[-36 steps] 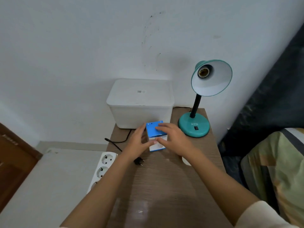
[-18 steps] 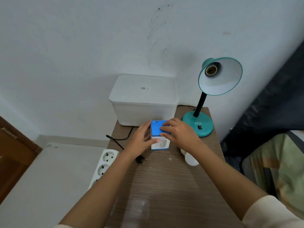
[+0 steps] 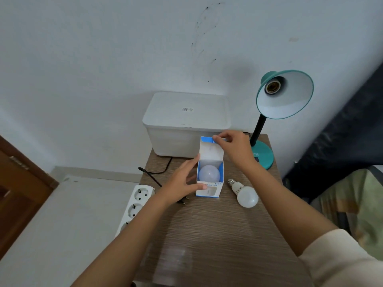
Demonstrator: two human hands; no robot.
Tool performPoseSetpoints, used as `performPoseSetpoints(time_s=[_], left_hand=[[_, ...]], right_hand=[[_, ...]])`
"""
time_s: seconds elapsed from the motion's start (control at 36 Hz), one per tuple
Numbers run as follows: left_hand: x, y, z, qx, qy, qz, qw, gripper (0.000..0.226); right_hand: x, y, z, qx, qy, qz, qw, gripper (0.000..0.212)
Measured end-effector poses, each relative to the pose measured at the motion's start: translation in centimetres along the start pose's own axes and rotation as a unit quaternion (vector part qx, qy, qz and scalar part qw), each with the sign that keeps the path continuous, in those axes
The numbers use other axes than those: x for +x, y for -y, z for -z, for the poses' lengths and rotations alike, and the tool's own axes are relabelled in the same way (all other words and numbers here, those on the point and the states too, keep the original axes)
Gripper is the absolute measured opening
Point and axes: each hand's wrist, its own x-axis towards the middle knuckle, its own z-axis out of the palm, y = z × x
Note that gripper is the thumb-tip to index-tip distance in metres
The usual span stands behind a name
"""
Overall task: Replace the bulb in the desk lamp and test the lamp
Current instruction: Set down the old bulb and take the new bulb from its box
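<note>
Centre frame, on the brown wood-grain bench [image 3: 207,235]: my left hand [image 3: 182,183] grips the blue-and-white cardboard bulb box [image 3: 209,190]; my right hand [image 3: 234,148] pinches its raised lid flap [image 3: 208,149]. A white round bulb [image 3: 209,172] sits inside. A second white bulb [image 3: 245,194] lies just right.

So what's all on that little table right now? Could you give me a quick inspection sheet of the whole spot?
Surface: wooden table, brown grain, set against a white wall.
Job's things: teal desk lamp, socket empty; bulb box upright, flap open, new bulb inside; loose bulb lying to the box's right.
Clutter: white lidded bin at the back.
Hands: left hand steadies the box's side; right hand pinches the raised flap.
Cables: black cord trails off the left edge; plug lies unplugged on the table; white power strip beside the table.
Surroundings: brown door at left, dark fabric and patterned bedding at right.
</note>
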Motion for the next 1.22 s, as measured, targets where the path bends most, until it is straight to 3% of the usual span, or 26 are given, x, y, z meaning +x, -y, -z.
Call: performPoseSetpoints(time_s=[0.17,0.31,0.39,0.5,0.58,0.75,0.83,0.97,1.11,1.22], left_hand=[[0.0,-0.4,0.2,0.019,0.008,0.005,1.0,0.09],[0.1,-0.5,0.4,0.023,0.016,0.01,1.0,0.091],[0.1,-0.5,0.3,0.011,0.009,0.006,1.0,0.091],[-0.1,-0.3,0.0,0.002,0.009,0.003,1.0,0.092],[-0.3,-0.4,0.1,0.021,0.009,0.001,1.0,0.094],[-0.4,-0.5,0.2,0.068,0.004,0.005,0.998,0.094],[-0.4,-0.6,0.2,0.081,-0.001,-0.004,0.997,0.094],[-0.4,-0.4,0.3,0.051,-0.015,0.01,0.999,0.093],[-0.2,-0.2,0.0,0.002,-0.021,0.02,1.0,0.093],[-0.1,-0.2,-0.3,-0.001,-0.022,0.023,0.999,0.094]], right_hand=[[-0.8,-0.3,-0.4,0.057,-0.051,-0.081,0.994,0.029],[-2.9,0.2,0.6,0.031,-0.082,0.016,0.996,0.019],[-4.2,0.4,0.6,-0.022,0.042,0.056,0.997,0.014],[-4.8,0.5,-0.3,-0.164,0.213,0.06,0.961,0.032],[-4.6,1.0,-0.9,-0.222,0.273,0.032,0.936,0.046],[-3.7,2.7,-0.8,-0.333,0.329,0.031,0.883,0.029],[-3.5,2.9,-0.6,-0.323,0.319,0.037,0.89,0.032],[-3.8,2.9,1.5,-0.214,0.275,0.034,0.937,0.046],[-4.8,2.3,2.8,-0.174,0.29,0.043,0.94,0.041],[-5.8,1.4,2.9,-0.18,0.268,0.032,0.946,0.049]])
